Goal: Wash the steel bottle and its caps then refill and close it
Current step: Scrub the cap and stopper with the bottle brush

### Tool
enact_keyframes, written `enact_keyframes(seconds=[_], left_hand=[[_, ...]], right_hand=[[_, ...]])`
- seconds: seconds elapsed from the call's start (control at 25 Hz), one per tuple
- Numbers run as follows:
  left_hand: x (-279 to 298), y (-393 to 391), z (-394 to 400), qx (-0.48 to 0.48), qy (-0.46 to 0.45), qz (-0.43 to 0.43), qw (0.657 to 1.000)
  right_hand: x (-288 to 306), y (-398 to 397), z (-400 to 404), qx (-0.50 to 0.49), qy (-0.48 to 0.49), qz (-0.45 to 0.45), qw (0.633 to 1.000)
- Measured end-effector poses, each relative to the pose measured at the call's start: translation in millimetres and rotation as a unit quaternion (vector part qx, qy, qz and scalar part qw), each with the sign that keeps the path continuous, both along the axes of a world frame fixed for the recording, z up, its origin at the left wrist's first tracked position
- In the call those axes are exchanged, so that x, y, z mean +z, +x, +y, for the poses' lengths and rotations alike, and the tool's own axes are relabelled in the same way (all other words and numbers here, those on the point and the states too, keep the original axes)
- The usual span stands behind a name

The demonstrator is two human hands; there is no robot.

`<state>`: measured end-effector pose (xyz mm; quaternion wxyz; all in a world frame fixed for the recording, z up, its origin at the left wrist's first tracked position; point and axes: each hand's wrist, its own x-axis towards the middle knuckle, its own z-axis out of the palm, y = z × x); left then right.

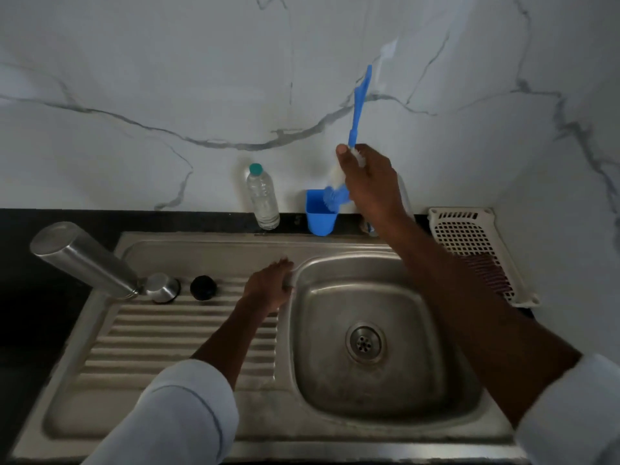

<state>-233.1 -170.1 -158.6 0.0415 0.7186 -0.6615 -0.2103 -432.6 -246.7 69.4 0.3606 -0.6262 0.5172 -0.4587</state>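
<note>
The steel bottle (82,260) stands upside down on the ridged drainboard at the left, mouth on the steel. Beside it sit a steel cap (163,287) and a black cap (203,287). My right hand (370,181) grips a blue bottle brush (360,105) by its white bristle end, handle pointing up, just over a blue holder cup (320,213) at the back ledge. My left hand (270,285) rests on the sink basin's left rim, fingers loosely bent, holding nothing.
The steel sink basin (369,374) with its drain lies in the centre right. A clear plastic water bottle (262,198) with a green cap stands by the marble wall. A white plastic rack (476,250) sits on the counter to the right.
</note>
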Motion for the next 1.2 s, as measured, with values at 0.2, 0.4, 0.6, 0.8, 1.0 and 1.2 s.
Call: enact_keyframes(seconds=[0.2,0.4,0.6,0.8,1.0,1.2], left_hand=[[-19.6,-4.0,7.2,0.033,-0.042,0.017,0.998],[-21.8,2.3,-6.2,0.045,-0.046,0.018,0.998],[-26.2,0.6,-4.3,0.06,-0.057,0.028,0.996],[-22.1,1.5,-4.8,0.065,-0.053,0.05,0.995],[-20.5,2.7,-5.2,0.065,-0.051,0.059,0.995],[-9.2,0.3,-1.7,0.071,-0.042,0.134,0.988]], right_hand=[[-19.7,24.0,-65.6,-0.024,0.047,0.034,0.998],[-62.4,40.1,-92.5,-0.02,0.138,0.068,0.988],[-93.6,47.3,-89.9,-0.004,0.148,0.135,0.98],[-86.3,50.2,-85.8,-0.034,0.131,0.185,0.973],[-78.7,36.4,-55.2,-0.066,0.099,0.202,0.972],[-81.5,33.2,2.5,-0.103,0.037,0.185,0.977]])
